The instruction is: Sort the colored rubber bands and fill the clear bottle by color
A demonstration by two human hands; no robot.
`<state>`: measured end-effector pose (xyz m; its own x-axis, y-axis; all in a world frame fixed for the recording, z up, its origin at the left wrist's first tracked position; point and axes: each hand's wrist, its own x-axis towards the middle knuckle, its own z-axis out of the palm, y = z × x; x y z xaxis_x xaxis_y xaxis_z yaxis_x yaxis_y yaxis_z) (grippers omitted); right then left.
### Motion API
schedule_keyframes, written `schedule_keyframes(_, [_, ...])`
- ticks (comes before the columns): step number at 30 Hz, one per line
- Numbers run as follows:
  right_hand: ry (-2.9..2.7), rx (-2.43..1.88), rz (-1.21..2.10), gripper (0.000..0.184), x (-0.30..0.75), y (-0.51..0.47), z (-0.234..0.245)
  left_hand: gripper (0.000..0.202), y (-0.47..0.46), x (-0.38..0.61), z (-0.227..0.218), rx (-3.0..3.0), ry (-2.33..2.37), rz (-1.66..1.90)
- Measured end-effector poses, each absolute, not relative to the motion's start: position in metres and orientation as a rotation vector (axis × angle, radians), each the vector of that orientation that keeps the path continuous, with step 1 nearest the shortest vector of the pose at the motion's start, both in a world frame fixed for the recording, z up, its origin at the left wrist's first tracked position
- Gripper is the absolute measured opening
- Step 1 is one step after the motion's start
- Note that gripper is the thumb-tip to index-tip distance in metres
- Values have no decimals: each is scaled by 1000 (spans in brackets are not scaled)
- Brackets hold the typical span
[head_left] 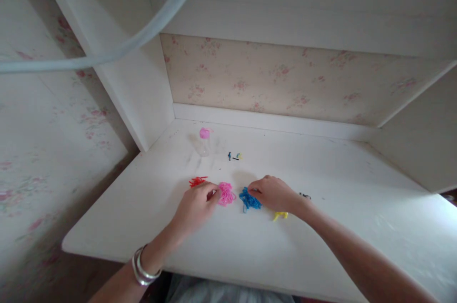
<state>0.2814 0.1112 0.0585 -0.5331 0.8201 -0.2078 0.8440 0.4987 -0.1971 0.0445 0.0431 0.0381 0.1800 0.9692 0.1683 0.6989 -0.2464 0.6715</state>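
Small coloured rubber bands lie sorted by colour on the white desk. My left hand (196,205) has its fingers curled and thumb and forefinger together at the left edge of the pink rubber bands (226,194). Behind that hand lie red rubber bands (197,181), partly covered by it. My right hand (274,192) pinches at the upper right of the blue rubber bands (249,199), its fingertips touching the pile. What either pinch holds is too small to make out. Yellow rubber bands (281,215) show below my right wrist, and black ones (305,195) beyond it, both partly hidden.
A clear plastic bottle with a pink cap (204,134) stands toward the back left of the desk (303,160). Several dark and mixed bits (234,156) lie to its right. White side panels flank the desk, and a pale cable (143,36) crosses the upper left close to the camera.
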Motion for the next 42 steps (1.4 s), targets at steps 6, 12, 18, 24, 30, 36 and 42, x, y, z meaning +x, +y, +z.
schedule_keyframes(6, [2679,1690,-506,31,293,92,66,23,107,56,39,2134,1682,613])
schedule_keyframes(12, [2706,2005,-961,37,317,55,54,22,164,77,23,2159,1802,508])
schedule_keyframes(18, [2515,2326,-1329,37,349,15,17,25,191,92,9,2155,1915,468])
schedule_keyframes(24, [2380,2524,-1351,40,369,-6,-3,26,201,94,5,2199,1935,411])
schedule_keyframes(30, [2405,2635,-1427,45,364,-11,-2,24,207,97,3,2252,1960,366])
schedule_keyframes(36, [2408,2619,-1461,44,365,-12,-11,23,207,97,2,2308,1934,418])
schedule_keyframes(42, [2376,2627,-1469,43,365,-13,-11,26,184,89,19,2360,1863,547])
